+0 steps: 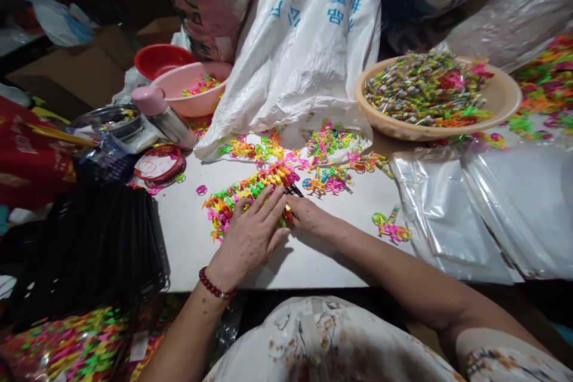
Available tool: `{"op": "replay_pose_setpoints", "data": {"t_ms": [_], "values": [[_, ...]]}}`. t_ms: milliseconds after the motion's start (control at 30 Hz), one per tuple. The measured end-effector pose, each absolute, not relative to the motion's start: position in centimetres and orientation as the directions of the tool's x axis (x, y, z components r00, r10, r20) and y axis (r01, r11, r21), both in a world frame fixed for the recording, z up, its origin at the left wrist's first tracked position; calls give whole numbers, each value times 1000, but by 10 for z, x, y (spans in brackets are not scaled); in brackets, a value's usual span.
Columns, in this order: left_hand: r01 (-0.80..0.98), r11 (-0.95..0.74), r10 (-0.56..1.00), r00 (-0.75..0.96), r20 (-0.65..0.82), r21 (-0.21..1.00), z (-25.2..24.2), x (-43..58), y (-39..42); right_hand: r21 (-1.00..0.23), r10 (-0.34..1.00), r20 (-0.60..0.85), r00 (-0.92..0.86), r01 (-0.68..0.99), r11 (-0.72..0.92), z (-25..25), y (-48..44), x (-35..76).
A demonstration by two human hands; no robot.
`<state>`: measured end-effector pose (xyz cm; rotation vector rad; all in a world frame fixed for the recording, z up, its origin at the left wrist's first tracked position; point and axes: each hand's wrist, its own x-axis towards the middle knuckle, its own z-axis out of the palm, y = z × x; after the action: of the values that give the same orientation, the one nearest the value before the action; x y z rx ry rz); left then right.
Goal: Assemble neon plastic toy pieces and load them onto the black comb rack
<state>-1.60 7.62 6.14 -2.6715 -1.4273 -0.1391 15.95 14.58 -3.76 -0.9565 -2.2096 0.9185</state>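
A black plastic rack lies on the white table, lined with rows of small bright plastic toys in pink, green, yellow and orange. Flat across these toys rests my left hand, its fingers stretched out and a dark red bead bracelet at the wrist. My right hand is closed at the rack's right end, with its fingertips partly hidden behind the left hand. Just beyond the rack, loose toys spill from the mouth of a white woven sack.
A peach basin of wrapped pieces stands back right, near clear plastic bags. Loose toys lie right of my hands. At left are stacked black racks, a red basket, a pink-lidded flask and a pink basin.
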Motion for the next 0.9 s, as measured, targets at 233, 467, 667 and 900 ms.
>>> {"op": "replay_pose_setpoints", "data": {"t_ms": [233,467,667,900], "values": [[807,-589,798,575,180,39,60,-21,76,-712,724,225,-652,397,579,-34,144,162],[821,-570,802,567,187,-45,54,-17,76,-633,691,202,-694,446,633,-46,148,156],[833,-549,817,553,162,-72,49,-16,77,-641,675,221,-704,417,644,-20,149,166],[802,-595,788,595,155,-55,58,-19,77,-375,850,108,-516,771,516,36,204,231]]}}
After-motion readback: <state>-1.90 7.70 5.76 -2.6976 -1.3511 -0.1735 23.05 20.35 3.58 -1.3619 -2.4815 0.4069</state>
